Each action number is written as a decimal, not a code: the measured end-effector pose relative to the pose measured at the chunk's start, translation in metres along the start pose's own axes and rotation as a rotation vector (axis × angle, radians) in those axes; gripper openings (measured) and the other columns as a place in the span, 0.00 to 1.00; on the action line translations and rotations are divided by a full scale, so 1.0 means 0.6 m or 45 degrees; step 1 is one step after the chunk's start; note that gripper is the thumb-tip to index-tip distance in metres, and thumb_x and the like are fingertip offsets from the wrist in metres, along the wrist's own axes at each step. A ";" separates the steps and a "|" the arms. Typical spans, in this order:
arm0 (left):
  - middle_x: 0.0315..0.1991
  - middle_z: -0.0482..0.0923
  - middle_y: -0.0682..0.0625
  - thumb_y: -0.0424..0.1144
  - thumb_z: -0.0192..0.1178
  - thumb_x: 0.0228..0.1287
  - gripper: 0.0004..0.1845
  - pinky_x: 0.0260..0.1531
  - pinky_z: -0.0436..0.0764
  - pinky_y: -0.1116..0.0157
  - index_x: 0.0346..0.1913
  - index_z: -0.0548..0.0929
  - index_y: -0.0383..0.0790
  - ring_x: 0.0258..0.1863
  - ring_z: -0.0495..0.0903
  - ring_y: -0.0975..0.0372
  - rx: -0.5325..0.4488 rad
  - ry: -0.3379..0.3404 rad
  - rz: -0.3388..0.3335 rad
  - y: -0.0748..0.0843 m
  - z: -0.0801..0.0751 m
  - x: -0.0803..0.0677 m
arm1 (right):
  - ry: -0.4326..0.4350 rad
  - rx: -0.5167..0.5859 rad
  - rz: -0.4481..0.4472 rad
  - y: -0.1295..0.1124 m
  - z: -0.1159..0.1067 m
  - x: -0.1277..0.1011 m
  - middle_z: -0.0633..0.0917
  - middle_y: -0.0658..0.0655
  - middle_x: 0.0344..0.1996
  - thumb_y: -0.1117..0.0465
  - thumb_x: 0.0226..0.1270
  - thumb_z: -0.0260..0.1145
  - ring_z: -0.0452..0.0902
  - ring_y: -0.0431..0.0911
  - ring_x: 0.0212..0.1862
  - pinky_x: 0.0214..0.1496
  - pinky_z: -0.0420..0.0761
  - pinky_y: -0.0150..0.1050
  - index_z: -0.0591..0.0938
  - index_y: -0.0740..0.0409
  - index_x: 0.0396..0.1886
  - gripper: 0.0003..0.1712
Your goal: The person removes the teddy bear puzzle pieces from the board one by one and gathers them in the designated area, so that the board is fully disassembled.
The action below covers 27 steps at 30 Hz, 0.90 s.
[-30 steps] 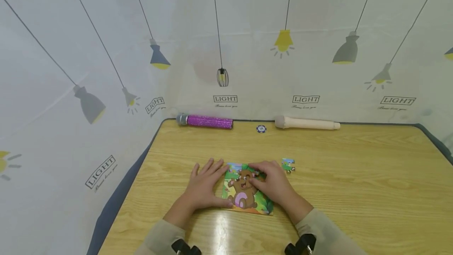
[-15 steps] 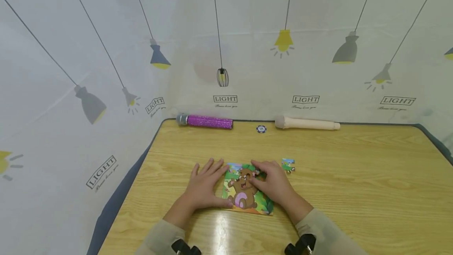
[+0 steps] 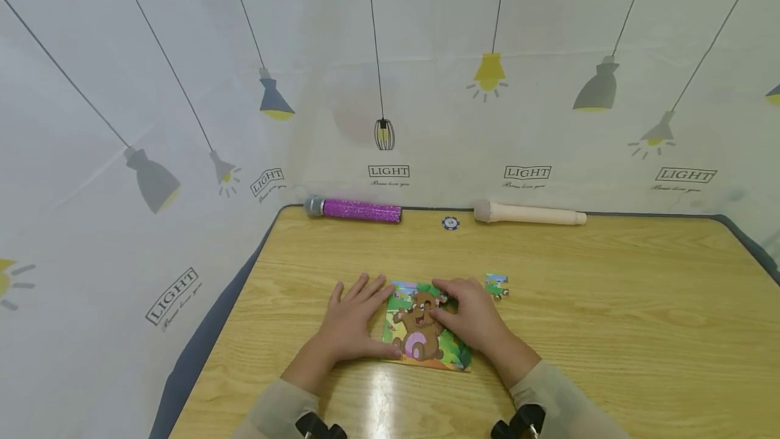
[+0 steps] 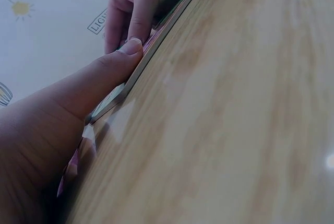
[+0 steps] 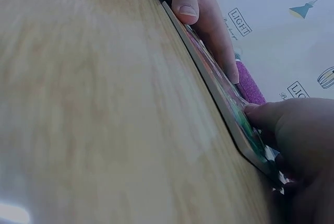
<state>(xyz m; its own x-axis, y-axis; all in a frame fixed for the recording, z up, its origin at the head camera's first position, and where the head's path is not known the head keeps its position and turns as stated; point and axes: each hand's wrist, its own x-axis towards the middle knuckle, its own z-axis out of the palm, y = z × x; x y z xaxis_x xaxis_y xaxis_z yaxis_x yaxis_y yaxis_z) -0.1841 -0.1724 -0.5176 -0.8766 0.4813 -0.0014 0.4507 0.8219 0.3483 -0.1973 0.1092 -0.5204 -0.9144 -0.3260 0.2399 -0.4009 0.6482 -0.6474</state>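
A jigsaw puzzle (image 3: 420, 341) with a brown cartoon bear lies flat on the table, its thin board edge showing in both wrist views. My left hand (image 3: 350, 324) rests at its left side with fingers spread, the thumb lying on the lower left corner. On the upper right part of the puzzle, my right hand (image 3: 475, 314) holds a puzzle piece (image 3: 449, 302) between thumb and index finger. The hand partly hides that piece. In the right wrist view, the right thumb (image 5: 266, 114) touches the puzzle's face. Just right of that hand lies a loose puzzle piece (image 3: 496, 286).
Along the back of the wooden table (image 3: 609, 324) lie a purple glitter microphone (image 3: 362, 210) and a cream microphone (image 3: 536, 213). A round blue-and-white chip (image 3: 450, 223) sits between them. Behind rises a white curtain (image 3: 445, 100) printed with lamps.
Over the last second the right index finger has shifted slightly on the upper part of the puzzle. The left hand and the loose piece stay in place.
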 end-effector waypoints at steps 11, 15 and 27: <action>0.87 0.48 0.52 0.87 0.66 0.42 0.69 0.77 0.35 0.31 0.86 0.59 0.58 0.86 0.43 0.47 0.005 0.002 0.003 -0.002 0.006 0.007 | -0.029 -0.078 -0.106 0.021 -0.013 -0.017 0.84 0.59 0.59 0.57 0.73 0.76 0.76 0.57 0.63 0.66 0.77 0.58 0.81 0.61 0.69 0.29; 0.87 0.49 0.51 0.86 0.66 0.42 0.69 0.76 0.36 0.30 0.86 0.59 0.57 0.86 0.43 0.46 0.004 0.002 0.007 -0.001 0.006 0.005 | -0.031 -0.018 -0.125 0.034 -0.031 -0.032 0.82 0.55 0.59 0.58 0.74 0.75 0.74 0.51 0.59 0.57 0.80 0.52 0.80 0.60 0.71 0.29; 0.86 0.53 0.47 0.85 0.67 0.43 0.68 0.75 0.37 0.28 0.85 0.63 0.53 0.85 0.47 0.43 -0.026 0.045 0.033 -0.005 0.005 0.000 | 0.122 -0.096 -0.237 0.107 -0.103 -0.080 0.82 0.58 0.57 0.66 0.70 0.76 0.73 0.55 0.59 0.55 0.77 0.56 0.80 0.62 0.70 0.29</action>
<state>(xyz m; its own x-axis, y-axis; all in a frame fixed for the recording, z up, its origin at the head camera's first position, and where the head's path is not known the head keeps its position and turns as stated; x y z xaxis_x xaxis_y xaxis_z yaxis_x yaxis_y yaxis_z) -0.1849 -0.1740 -0.5214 -0.8702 0.4910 0.0409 0.4702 0.8028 0.3667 -0.1829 0.2093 -0.5287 -0.8237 -0.3806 0.4202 -0.5633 0.6334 -0.5306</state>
